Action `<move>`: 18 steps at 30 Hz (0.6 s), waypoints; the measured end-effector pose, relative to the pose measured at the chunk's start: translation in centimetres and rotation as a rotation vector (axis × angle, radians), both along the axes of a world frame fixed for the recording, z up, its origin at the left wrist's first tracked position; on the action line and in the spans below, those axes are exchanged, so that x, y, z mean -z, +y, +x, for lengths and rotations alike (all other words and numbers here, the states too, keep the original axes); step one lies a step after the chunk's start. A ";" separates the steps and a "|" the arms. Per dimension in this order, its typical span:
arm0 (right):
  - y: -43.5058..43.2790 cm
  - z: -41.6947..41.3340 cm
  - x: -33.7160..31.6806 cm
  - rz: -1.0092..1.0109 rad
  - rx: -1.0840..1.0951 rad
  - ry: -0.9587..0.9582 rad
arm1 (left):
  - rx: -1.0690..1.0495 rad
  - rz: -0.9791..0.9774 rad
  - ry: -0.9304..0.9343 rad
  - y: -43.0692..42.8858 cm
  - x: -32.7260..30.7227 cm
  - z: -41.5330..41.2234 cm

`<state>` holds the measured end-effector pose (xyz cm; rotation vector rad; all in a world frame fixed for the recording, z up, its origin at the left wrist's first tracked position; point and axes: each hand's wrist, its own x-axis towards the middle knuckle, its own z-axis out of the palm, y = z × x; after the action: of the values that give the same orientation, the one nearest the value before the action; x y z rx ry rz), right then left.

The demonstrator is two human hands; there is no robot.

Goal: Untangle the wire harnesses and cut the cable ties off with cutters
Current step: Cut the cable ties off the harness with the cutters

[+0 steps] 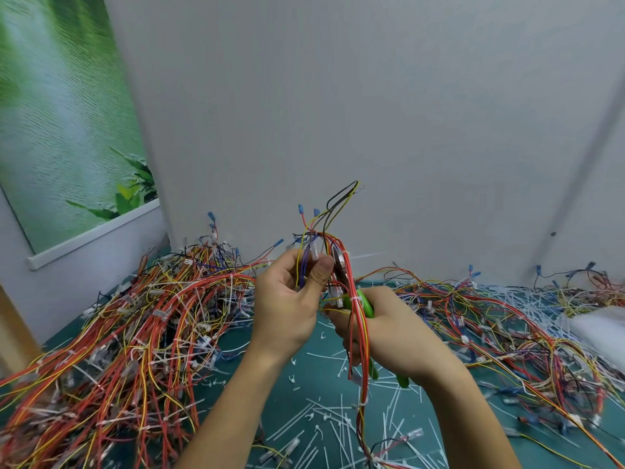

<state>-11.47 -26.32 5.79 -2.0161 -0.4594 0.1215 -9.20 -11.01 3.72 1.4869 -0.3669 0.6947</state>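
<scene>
No legible text, label, brand or number anywhere.

Looks like a small workshop cell for hand work on wiring, closed in by plain grey partition walls (338, 96) meeting in a corner behind the teal-matted bench (297, 397). Told by that bench, buried left and right under heaps of red, yellow and orange wire harnesses (135, 316) with blue terminals, and strewn in the middle with snipped white cable ties (338, 418). Backed up by green-handled cutters (367, 304) gripped in the right hand (389, 333), one wire harness (340, 245) held up in the left hand (287, 306), and a green leaf-print hanging screen (61, 130) at the left.
</scene>
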 end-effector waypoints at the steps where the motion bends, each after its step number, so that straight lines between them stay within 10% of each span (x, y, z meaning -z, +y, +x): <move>1: 0.1 0.0 0.0 -0.012 0.010 -0.012 | -0.007 0.002 -0.002 0.0 0.0 0.0; 18: 0.1 -0.3 -0.3 -0.126 0.056 -0.046 | -0.079 0.138 -0.090 0.3 0.1 -0.1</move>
<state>-11.81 -26.24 6.06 -2.1571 -0.4325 0.0715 -9.28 -10.73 3.66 1.6108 -0.4341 0.8148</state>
